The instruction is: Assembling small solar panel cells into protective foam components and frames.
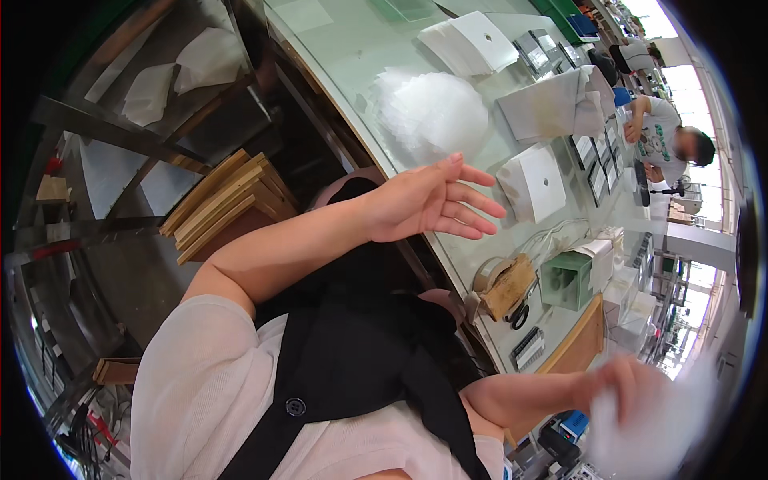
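My left hand (436, 200) is open, palm up and fingers spread, over the near edge of the glass-topped table (352, 76). It holds nothing. Beyond its fingertips lies a white stack of flat pieces (532, 184) with a small dark mark on top. A heap of thin, cloudy white sheets (432, 112) rests on the table just past the same hand. Off to the right, my right hand (628, 392) is blurred by motion, its fingers closed on a thin white filmy sheet (652, 432) that hangs down from it.
Another white stack (468, 44) and a greyish wrap (552, 104) lie farther along. Dark-framed flat pieces (596, 164) sit in rows. Nearer are a tape roll (492, 276), scissors (520, 314) and a green box (566, 280). A co-worker (668, 136) sits across. Wooden boards (228, 204) stand at left.
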A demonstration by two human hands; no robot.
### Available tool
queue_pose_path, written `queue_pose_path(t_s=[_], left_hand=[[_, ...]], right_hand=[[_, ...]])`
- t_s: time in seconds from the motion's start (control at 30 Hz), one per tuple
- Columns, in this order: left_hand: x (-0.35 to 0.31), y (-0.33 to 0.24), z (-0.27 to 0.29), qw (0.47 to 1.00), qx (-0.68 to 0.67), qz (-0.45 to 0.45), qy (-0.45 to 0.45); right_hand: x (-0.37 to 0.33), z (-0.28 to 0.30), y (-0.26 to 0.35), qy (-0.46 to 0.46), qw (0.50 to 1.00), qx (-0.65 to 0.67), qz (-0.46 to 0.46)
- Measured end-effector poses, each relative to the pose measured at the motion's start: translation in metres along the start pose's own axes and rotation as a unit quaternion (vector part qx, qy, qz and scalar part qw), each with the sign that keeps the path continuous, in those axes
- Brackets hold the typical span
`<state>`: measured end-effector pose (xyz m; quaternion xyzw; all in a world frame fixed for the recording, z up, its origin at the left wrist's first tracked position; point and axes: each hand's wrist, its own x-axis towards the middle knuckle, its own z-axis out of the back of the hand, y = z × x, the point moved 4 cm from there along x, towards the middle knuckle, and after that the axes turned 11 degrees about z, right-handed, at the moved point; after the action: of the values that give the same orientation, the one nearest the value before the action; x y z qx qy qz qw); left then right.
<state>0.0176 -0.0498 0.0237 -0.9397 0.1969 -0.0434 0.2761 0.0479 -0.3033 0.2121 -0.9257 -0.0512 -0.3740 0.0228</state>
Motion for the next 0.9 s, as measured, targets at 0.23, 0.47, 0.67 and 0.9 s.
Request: queue_pose_path(t_s=[0.23, 0.47, 0.67, 0.9], left_hand=[[0.022, 0.000, -0.037, 0.995, -0.069, -0.073, 0.025], [0.007, -0.004, -0.035, 0.995, -0.070, -0.049, 0.059], [-0.013, -0.016, -0.018, 0.979, 0.157, -0.123, -0.039], [0.016, -0.121, 0.029, 0.918, 0.323, -0.144, -0.182]], right_hand=[[-0.020, 0.097, 0.008, -0.002, 0.906, -0.143, -0.398], [-0.047, 0.078, -0.034, 0.261, 0.488, -0.823, -0.131], [-0.042, 0.093, -0.115, 0.103, 0.595, -0.735, -0.309], [-0.019, 0.147, -0.166, -0.155, 0.773, -0.496, -0.364]])
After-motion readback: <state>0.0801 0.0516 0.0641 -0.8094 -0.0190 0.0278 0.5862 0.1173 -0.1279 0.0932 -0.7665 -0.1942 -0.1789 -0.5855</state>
